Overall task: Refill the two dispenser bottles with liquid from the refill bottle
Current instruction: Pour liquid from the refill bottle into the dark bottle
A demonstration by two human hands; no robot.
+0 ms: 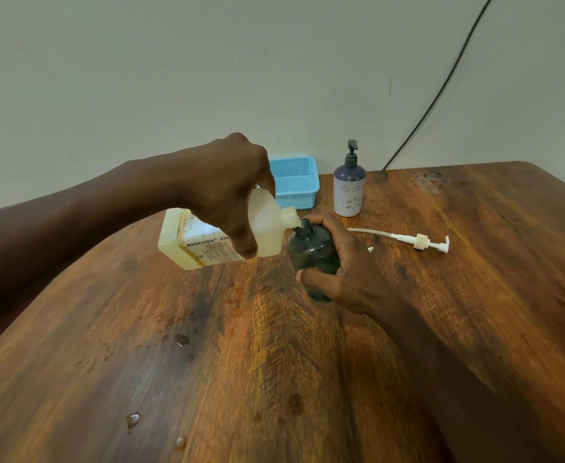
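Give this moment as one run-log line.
step: filling dark bottle | left hand: holds tilted refill bottle | right hand: holds dark bottle | pump: lying on table

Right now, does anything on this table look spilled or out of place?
Yes. Drops of liquid are spilled on the table, front left. A white pump lies on its side, detached.

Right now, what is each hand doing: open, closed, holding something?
Left hand: closed around the tilted pale yellow plastic refill bottle.
Right hand: closed around the dark translucent plastic dispenser bottle.
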